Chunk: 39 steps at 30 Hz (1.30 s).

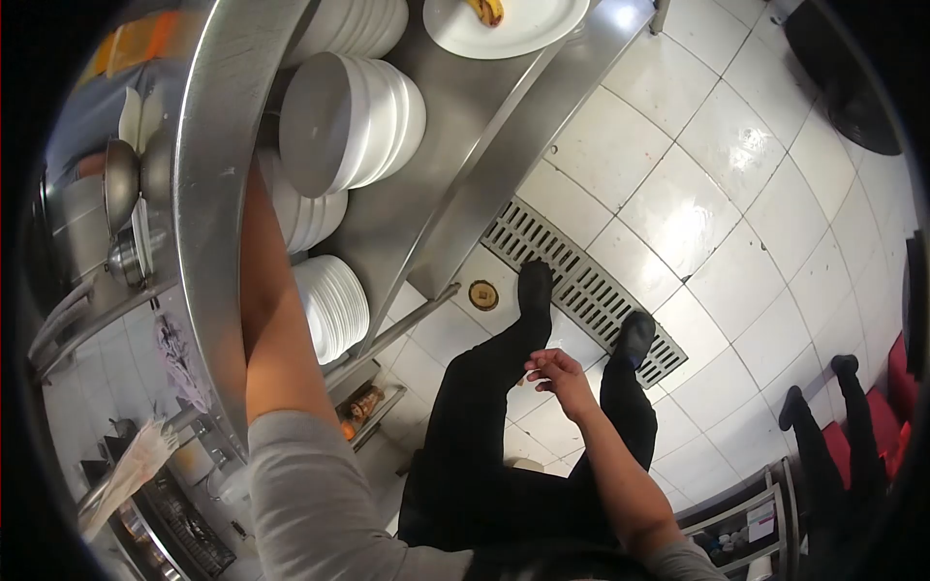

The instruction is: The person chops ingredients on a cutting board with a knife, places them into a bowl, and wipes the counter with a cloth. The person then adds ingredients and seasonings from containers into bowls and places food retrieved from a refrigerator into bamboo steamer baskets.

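My left arm reaches in behind the edge of the steel shelf [208, 194], beside the stacked dishes; the left hand itself is hidden. Near that arm are a stack of white bowls [334, 126], more white bowls [325, 221] partly behind them, and a pile of white plates [334, 310]. My right hand [557, 373] hangs in the air over the floor in front of my legs, its fingers loosely bent and a little apart, with nothing visible in it.
An oval white plate [523, 34] with a piece of food lies on the steel counter [436, 126]. Ladles [121, 189] hang at the left. A metal drain grate [581, 290] crosses the tiled floor. Another person's legs [833, 436] show at the right, near a metal rack [741, 528].
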{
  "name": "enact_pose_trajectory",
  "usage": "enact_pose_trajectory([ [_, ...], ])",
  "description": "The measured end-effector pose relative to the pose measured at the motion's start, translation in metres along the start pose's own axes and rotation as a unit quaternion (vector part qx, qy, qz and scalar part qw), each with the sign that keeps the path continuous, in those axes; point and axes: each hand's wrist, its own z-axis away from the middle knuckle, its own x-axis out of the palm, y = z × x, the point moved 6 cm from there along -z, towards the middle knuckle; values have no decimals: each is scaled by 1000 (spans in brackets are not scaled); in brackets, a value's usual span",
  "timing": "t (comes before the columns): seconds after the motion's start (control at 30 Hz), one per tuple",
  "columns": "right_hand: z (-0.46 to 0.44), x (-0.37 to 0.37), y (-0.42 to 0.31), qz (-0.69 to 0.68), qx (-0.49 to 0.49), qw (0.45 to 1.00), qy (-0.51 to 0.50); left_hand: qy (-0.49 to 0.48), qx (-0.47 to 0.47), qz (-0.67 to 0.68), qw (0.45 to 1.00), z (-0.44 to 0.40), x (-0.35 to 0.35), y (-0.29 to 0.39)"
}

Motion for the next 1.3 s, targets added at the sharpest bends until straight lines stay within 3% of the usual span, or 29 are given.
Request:
enact_pose_trajectory([
  [0.53,9,-7,10,31,-12,999,-16,61,-70,120,988,157,-90,32],
  [0.8,24,-33,22,96,-56,993,25,13,-57,208,976,255,-160,96],
  [0.9,38,-53,34,137,-59,988,40,-117,-109,301,940,288,-206,132],
  [0.97,62,-65,18,165,-63,983,50,11,123,219,968,323,-228,154],
  [1.03,103,-66,-13,172,-78,981,48,29,158,213,964,362,-249,184],
  [1.07,122,-67,-33,150,-92,983,45,-55,161,264,949,381,-246,197],
  [1.17,184,-40,-110,165,-117,979,22,-102,198,422,879,434,-275,243],
  [1.3,249,0,-157,232,-97,967,-51,-134,312,489,804,477,-332,295],
])
